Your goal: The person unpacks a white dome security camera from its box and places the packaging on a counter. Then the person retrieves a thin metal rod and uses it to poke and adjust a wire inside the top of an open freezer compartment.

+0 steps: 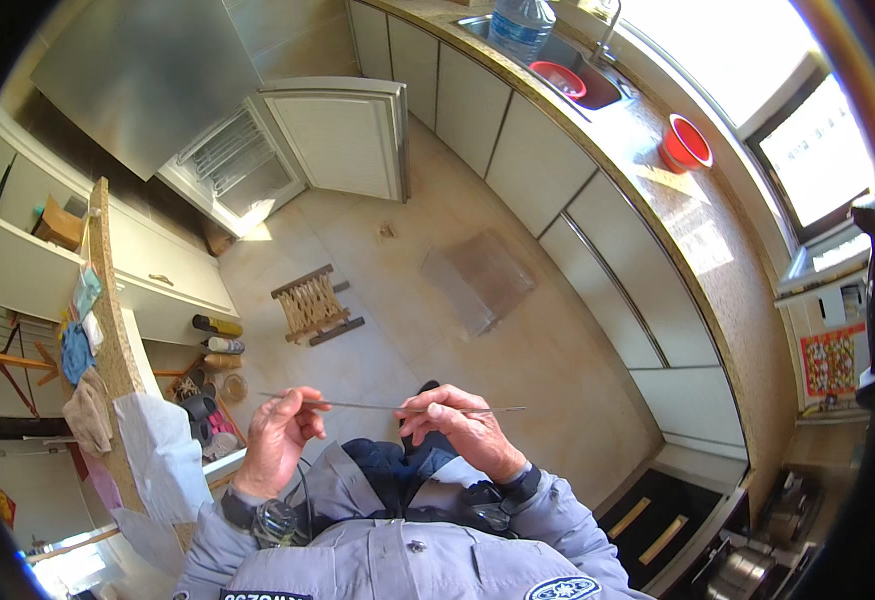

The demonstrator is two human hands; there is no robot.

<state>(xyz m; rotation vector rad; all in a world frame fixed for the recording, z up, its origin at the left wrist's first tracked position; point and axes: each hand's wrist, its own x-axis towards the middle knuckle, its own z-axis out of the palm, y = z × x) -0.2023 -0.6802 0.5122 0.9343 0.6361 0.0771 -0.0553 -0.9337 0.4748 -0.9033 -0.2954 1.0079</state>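
Thin rod (357,405): one, spanning my left fingers (307,394) and right fingers (441,412), both pinching it. Hazard, I judge: one slack pinch could drop it onto the floor (382,350) below them.

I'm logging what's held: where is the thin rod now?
In the head view, the thin rod is at lower centre, held crosswise by the left hand and the right hand, below the small stool in the picture.

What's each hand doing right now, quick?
Left hand: closed, pinching a thin rod.
Right hand: closed, pinching the same thin rod.
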